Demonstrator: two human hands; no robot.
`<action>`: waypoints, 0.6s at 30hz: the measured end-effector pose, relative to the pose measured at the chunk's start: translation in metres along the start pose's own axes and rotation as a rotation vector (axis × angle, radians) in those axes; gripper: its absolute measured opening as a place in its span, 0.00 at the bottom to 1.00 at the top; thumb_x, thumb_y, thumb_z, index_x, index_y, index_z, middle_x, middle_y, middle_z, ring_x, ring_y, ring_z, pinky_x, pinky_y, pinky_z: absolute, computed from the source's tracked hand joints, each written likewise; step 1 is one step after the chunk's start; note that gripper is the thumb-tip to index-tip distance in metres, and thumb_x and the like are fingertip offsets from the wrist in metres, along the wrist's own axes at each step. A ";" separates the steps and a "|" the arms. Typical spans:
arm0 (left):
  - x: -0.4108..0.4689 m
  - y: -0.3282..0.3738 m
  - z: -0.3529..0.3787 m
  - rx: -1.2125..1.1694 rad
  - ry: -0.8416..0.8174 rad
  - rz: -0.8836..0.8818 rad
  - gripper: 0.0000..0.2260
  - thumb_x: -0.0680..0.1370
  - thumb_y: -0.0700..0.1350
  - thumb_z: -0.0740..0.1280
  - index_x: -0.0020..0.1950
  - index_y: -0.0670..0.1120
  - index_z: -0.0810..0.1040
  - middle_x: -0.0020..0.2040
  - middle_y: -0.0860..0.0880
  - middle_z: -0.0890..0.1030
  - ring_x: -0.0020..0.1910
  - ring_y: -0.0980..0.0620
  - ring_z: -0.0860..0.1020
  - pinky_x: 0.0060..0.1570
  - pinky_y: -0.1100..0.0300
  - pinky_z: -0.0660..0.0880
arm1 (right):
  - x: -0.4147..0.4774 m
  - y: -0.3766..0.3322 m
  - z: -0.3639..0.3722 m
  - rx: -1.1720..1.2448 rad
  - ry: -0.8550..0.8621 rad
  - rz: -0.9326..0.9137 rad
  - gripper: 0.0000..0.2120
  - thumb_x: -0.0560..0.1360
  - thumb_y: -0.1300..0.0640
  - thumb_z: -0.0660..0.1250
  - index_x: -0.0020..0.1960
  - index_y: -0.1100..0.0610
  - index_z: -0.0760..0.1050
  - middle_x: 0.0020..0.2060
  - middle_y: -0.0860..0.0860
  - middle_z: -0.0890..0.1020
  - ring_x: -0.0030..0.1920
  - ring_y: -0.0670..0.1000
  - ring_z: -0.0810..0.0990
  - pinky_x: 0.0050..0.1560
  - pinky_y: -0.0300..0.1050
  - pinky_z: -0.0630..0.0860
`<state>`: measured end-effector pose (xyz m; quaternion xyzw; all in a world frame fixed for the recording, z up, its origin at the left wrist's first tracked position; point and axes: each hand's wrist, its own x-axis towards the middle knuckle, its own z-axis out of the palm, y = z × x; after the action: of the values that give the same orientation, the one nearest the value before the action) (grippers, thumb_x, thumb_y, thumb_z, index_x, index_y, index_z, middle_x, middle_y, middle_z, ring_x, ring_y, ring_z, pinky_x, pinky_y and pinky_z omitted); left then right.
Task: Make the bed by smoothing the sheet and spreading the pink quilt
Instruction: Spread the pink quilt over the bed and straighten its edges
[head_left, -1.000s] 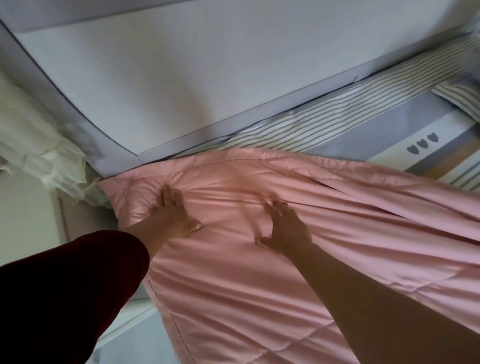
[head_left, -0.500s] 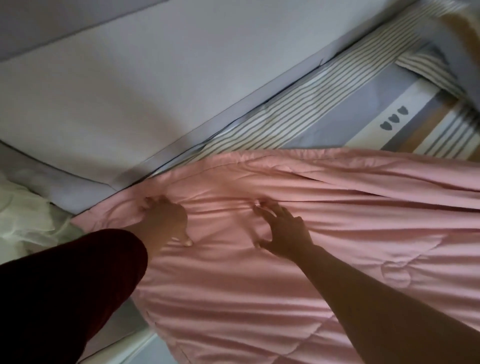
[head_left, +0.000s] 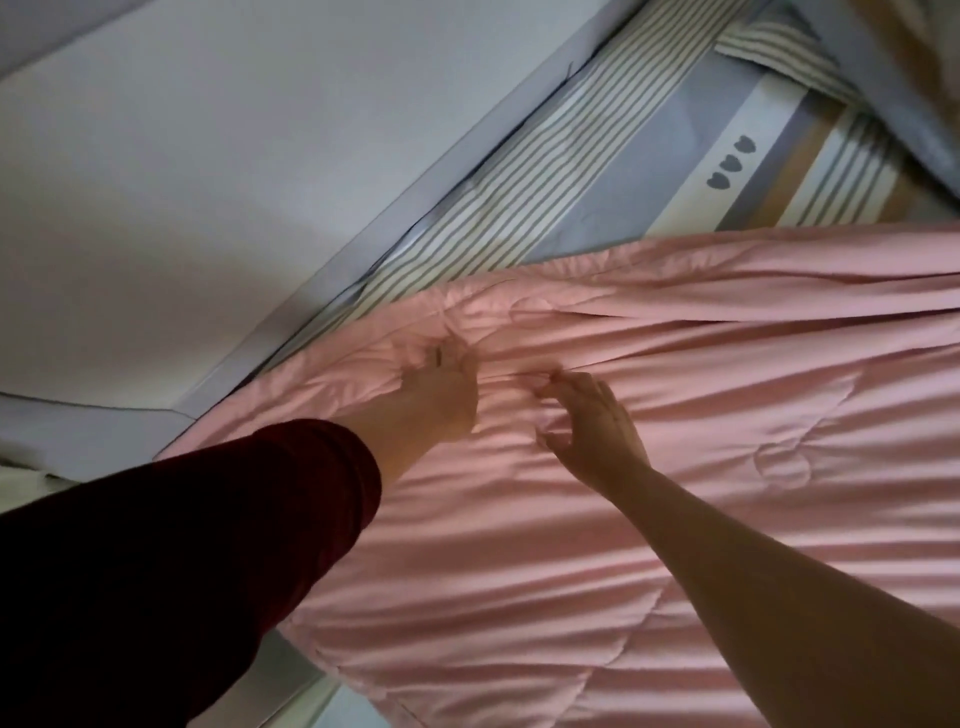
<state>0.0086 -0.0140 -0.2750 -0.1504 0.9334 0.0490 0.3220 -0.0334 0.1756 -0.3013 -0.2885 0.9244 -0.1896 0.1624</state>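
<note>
- Head view: the left hand (head_left: 440, 397) lies on the pink quilt (head_left: 675, 519) near the quilt's far edge, palm down.
- Its fingertips are blurred and sunk into a knot of bunched fabric. Creases fan out from that spot, but it is not possible to tell whether the fingers close round a fold or only press into it.
- The right hand (head_left: 595, 423) sits just beside the left hand, on its right, apart from it by a narrow strip of quilt.
- Its fingers are curled and its thumb is drawn in under them, with a small ridge of the quilt gathered between them: a narrow grip, holding the quilt.
- From the two hands the quilt spreads toward the wearer and off to the right. It is rumpled in long folds, with stitched curves showing right of the right hand.
- Beyond the hands, past the quilt's far edge, the sheet (head_left: 545, 171) lies bare. It carries grey and white stripes, then plain grey, white and tan bands.
- Three dark hearts (head_left: 730, 163) are printed on the white band, well beyond the right hand.
- Left of and beyond the left hand, a pale wall (head_left: 208, 182) meets the bed along a grey edge strip (head_left: 363, 260).
- A dark red sleeve (head_left: 182, 545) covers the left forearm behind the grip, and the right forearm is bare.
</note>
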 end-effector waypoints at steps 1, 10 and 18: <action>-0.002 0.004 0.002 -0.002 0.025 -0.015 0.39 0.77 0.53 0.65 0.78 0.44 0.43 0.78 0.40 0.44 0.77 0.39 0.46 0.72 0.37 0.50 | -0.002 0.003 -0.002 0.007 0.012 0.013 0.20 0.71 0.52 0.73 0.63 0.48 0.75 0.64 0.47 0.72 0.64 0.52 0.69 0.63 0.51 0.70; -0.078 0.085 0.039 -0.070 0.384 0.467 0.20 0.73 0.46 0.70 0.63 0.45 0.73 0.63 0.44 0.72 0.61 0.42 0.71 0.58 0.49 0.69 | -0.097 0.050 -0.021 0.067 0.061 0.166 0.06 0.73 0.57 0.68 0.50 0.52 0.75 0.50 0.50 0.76 0.46 0.54 0.79 0.45 0.49 0.78; -0.198 0.137 0.136 -0.193 0.113 0.922 0.10 0.65 0.45 0.77 0.37 0.52 0.76 0.36 0.56 0.79 0.36 0.52 0.79 0.39 0.62 0.71 | -0.267 0.056 -0.022 -0.090 -0.349 0.077 0.15 0.76 0.38 0.62 0.45 0.49 0.77 0.41 0.47 0.83 0.43 0.51 0.82 0.46 0.43 0.75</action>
<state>0.1931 0.1907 -0.2609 0.2480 0.9100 0.2653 0.2000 0.1392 0.3827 -0.2559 -0.2882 0.9001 -0.0888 0.3144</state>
